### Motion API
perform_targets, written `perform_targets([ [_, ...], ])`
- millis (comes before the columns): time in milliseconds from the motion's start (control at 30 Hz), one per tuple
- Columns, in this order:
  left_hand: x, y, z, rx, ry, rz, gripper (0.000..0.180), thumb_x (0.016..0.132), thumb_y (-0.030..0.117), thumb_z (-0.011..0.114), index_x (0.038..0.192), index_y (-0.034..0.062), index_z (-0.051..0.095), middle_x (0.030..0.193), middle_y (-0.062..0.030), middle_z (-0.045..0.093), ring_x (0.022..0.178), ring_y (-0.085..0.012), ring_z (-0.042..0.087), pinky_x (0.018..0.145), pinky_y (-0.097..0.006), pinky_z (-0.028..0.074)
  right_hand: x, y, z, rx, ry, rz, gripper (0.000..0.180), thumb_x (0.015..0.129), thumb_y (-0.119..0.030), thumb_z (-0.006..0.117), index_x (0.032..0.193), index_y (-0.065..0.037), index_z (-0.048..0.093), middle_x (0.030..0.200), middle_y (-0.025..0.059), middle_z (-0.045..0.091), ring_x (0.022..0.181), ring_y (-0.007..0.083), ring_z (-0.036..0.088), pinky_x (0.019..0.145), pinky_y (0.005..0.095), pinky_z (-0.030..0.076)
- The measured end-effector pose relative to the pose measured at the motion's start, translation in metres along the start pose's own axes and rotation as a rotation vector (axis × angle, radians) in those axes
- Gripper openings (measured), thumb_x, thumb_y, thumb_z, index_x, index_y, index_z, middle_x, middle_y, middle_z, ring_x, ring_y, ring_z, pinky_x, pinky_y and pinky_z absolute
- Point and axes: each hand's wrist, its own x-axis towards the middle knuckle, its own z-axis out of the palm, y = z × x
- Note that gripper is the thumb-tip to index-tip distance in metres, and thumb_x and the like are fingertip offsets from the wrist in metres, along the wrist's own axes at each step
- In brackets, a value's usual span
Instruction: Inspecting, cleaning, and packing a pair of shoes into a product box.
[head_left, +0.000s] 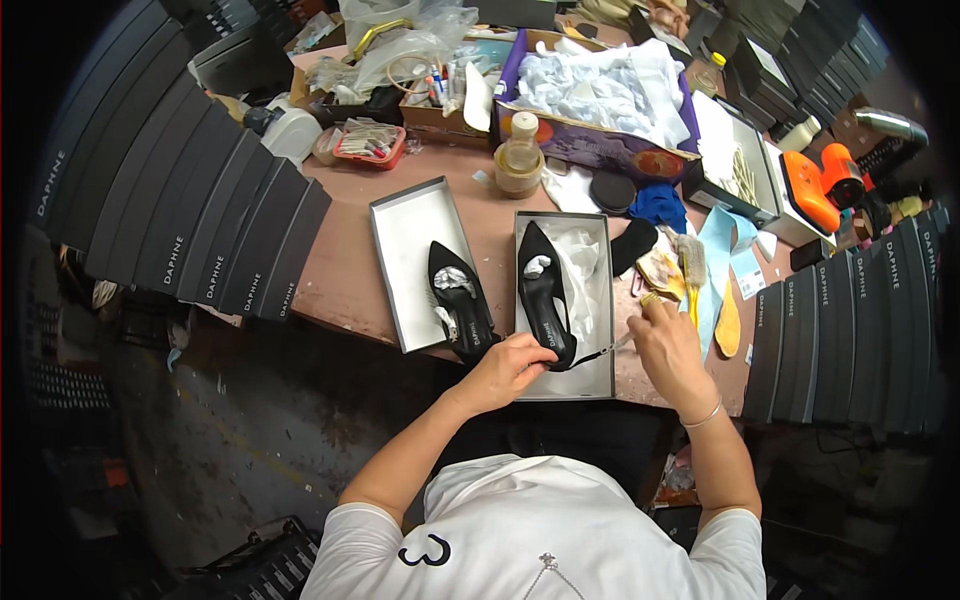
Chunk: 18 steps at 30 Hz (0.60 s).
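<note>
A black pointed slingback shoe (545, 305) lies in the right grey-rimmed box (606, 375), with crumpled paper in its toe. My left hand (503, 374) is closed on its heel end, fingers pinching the back edge. From there a thin black strap (588, 359) with a small buckle stretches toward my right hand (668, 348). That hand is closed around a slim tool with a tan end (651, 299); its kind is unclear. A thin silvery part shows between its fingertips and the strap. The matching black shoe (465, 310) rests partly over the white box lid (408, 265) to the left.
Dark shoe boxes (190, 190) are stacked at left, with more boxes (850, 330) at right. Behind stand a glass bottle (519, 165) and a purple carton (600, 140) of white paper. A yellow-handled brush (692, 275), cloths and a blue ribbon (713, 265) lie beside my right hand.
</note>
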Motion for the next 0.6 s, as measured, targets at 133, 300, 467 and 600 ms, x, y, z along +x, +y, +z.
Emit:
perform_targets([
  [133,0.001,0.002,0.004,0.049,0.015,0.043,0.021,0.083,0.003,0.061,0.102,0.0010,0.067,0.086,-0.0125,0.058,0.081,-0.0264,0.059,0.074,-0.034,0.048,0.052,-0.011,0.007,0.288,0.168,-0.083,0.026,0.078,-0.005,0.060,0.103,-0.005,0.065,0.088,0.0134,0.057,0.082,0.0309,0.060,0.071,0.0384,0.050],
  [300,-0.001,0.001,0.010,0.109,0.074,0.041,0.022,0.080,0.003,0.064,0.101,0.0039,0.069,0.088,-0.0115,0.058,0.087,-0.0273,0.058,0.078,-0.036,0.048,0.098,-0.009,0.072,0.319,-0.271,-0.168,0.034,0.078,-0.003,0.059,0.112,-0.004,0.062,0.094,0.0154,0.060,0.086,0.0339,0.061,0.075,0.0404,0.051],
  [467,0.000,0.006,0.027,0.220,0.260,0.152,0.018,0.079,0.004,0.067,0.098,0.0047,0.066,0.110,-0.0103,0.059,0.113,-0.0314,0.052,0.094,-0.038,0.044,0.142,0.004,0.094,0.110,-0.018,-0.421,0.023,0.081,-0.012,0.057,0.104,-0.011,0.063,0.090,0.0061,0.060,0.088,0.0255,0.060,0.073,0.0376,0.048],
  [600,0.000,-0.014,0.037,0.045,0.200,0.055,0.020,0.080,0.003,0.066,0.099,0.0023,0.061,0.106,-0.0140,0.061,0.110,-0.0324,0.055,0.094,-0.040,0.045,0.137,0.007,0.126,-0.047,-0.010,-0.558,0.024,0.082,-0.016,0.056,0.106,-0.013,0.061,0.084,0.0012,0.057,0.089,0.0186,0.057,0.071,0.0330,0.044],
])
